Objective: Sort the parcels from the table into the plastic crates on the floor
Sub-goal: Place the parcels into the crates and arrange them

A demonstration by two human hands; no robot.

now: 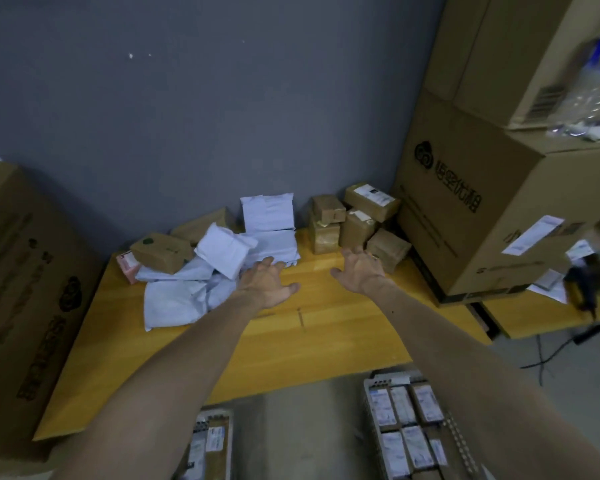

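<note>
Grey wall (187,116) at the back, yellow wooden table (291,341) in front of it, and both arms stretched out over the bare planks. Left hand (269,284) hovers with fingers spread wide, tips right at the edge of the white poly mailers (187,289), holding nothing. Right hand (361,270), same story: fingers fanned open, empty, tips just beside the nearest of the small cardboard boxes (347,216) stacked in the far right corner. So the parcels are all up on the table, mailers heaped left of centre, boxes against the wall. Down on the floor, the right crate (385,377) and left crate (215,414) already carry labelled packets.

Where might this go sour? Those mailers look slick, soft and crumpled, lying over one another in a loose heap. Pull one and its neighbours could slide with it, perhaps off the near edge. A brown box (161,252) sits perched on the heap, tilted, with a pink box (127,266) tucked beside it. Drag the wrong bag and that brown box may tip.

On the right, the little boxes are stacked unevenly, some of them tilted, so taking a lower one risks toppling those above. They look rigid, square-edged and taped, easy enough to grasp. The big carton (465,220) stands close beside them, leaving little room on that side. And the crates sit low, partly under the table edge, so a dropped packet could miss the rim.
</note>
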